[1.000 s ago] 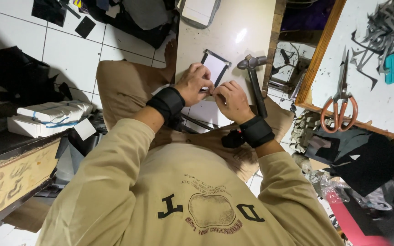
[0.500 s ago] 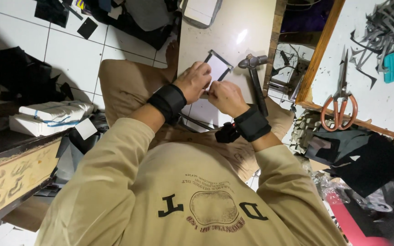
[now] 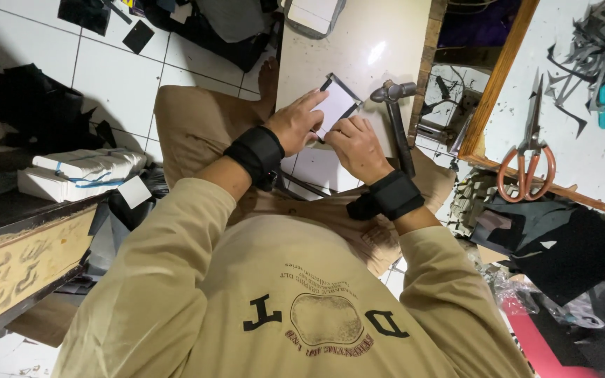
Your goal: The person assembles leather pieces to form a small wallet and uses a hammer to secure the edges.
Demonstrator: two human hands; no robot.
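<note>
At frame centre we are pinching a white card (image 3: 335, 106) between left hand (image 3: 294, 127) and right hand (image 3: 356, 145); nudging the hammer (image 3: 397, 119) alongside risks misaligning it.

Hammer (image 3: 395, 119) on pale slab (image 3: 358, 42), orange-handled scissors (image 3: 526, 157), tied white bundle (image 3: 78, 173)

Pale slab (image 3: 358, 42): white card (image 3: 334, 105), hammer (image 3: 397, 119).
</note>
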